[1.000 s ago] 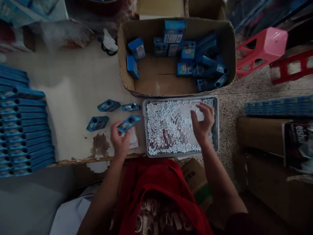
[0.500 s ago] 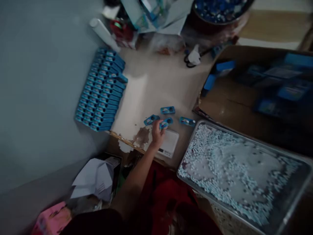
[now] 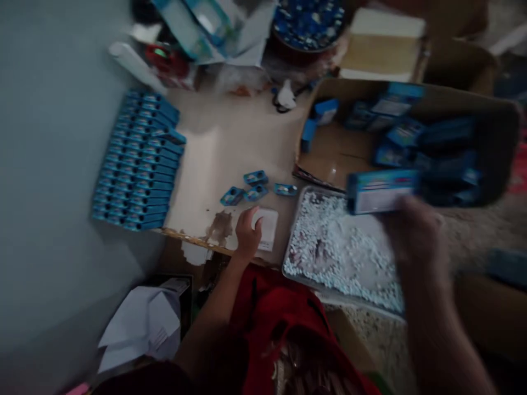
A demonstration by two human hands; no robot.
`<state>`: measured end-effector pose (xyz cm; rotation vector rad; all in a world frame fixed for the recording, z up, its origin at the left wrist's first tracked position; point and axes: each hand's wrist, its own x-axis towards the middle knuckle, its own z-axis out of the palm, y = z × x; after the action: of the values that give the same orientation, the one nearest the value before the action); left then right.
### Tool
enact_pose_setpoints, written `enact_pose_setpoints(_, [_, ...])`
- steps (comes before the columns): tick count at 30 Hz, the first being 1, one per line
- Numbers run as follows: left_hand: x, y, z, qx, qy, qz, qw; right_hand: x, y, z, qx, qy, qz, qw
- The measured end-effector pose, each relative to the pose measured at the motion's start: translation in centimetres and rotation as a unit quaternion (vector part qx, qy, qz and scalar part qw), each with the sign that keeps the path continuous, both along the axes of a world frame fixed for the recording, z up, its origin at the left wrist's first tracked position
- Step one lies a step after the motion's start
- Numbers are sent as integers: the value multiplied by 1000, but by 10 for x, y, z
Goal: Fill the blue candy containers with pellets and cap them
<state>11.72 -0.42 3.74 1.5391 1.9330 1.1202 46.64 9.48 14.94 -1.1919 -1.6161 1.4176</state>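
Observation:
My left hand (image 3: 248, 233) rests over the left edge of a small white scale (image 3: 269, 224), thumb apart from curved fingers, with nothing in it. Just beyond it, several small blue boxes (image 3: 256, 192) with round dark openings lie loosely on the table. My right hand (image 3: 420, 227), blurred, grips a larger blue box (image 3: 385, 189) with a pale printed side panel. This box is held above the far edge of a metal tray (image 3: 290, 241) spread with small pale blue-white pieces. Behind it stands an open cardboard box (image 3: 329, 159) containing more blue boxes.
Neat rows of blue boxes (image 3: 138, 159) stand at the left by the wall (image 3: 49, 137). At the back are scissors (image 3: 280, 104), a white roll (image 3: 135, 66) and a round container of shiny blue items (image 3: 308, 24). White papers (image 3: 142, 323) lie below the table's front edge.
My left hand has let go of a small blue box, now among the others, and drawn back over the scale. My right hand has come into view holding a larger blue box. The view has shifted right.

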Motion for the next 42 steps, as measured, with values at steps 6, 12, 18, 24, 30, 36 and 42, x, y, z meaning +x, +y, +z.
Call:
enact_pose_setpoints(6, [79, -14, 20, -80, -251, -194, 945, -49, -107, -41, -438, 368, -343, 745])
enact_pose_setpoints(12, [91, -22, 24, -137, -251, -290, 913, -49, -169, -77, -487, 276, -297, 774])
enact_pose_setpoints(18, [72, -45, 20, -275, -286, -312, 863, -18, -155, -88, -428, 94, -192, 878])
enact_pose_setpoints(24, [89, -62, -16, -142, -290, -56, 945, 38, -25, -152, 36, -247, 0, 968])
enact_pose_setpoints(30, [161, -51, -74, -40, -289, 35, 956, 64, 11, -195, 164, -282, 63, 943])
enact_pose_setpoints(36, [214, -7, -116, 6, -312, 83, 946, 69, -8, -200, 182, -278, 32, 943])
enact_pose_setpoints(42, [251, 23, -122, 43, -343, 157, 925, 38, -37, -211, 133, -316, -53, 938])
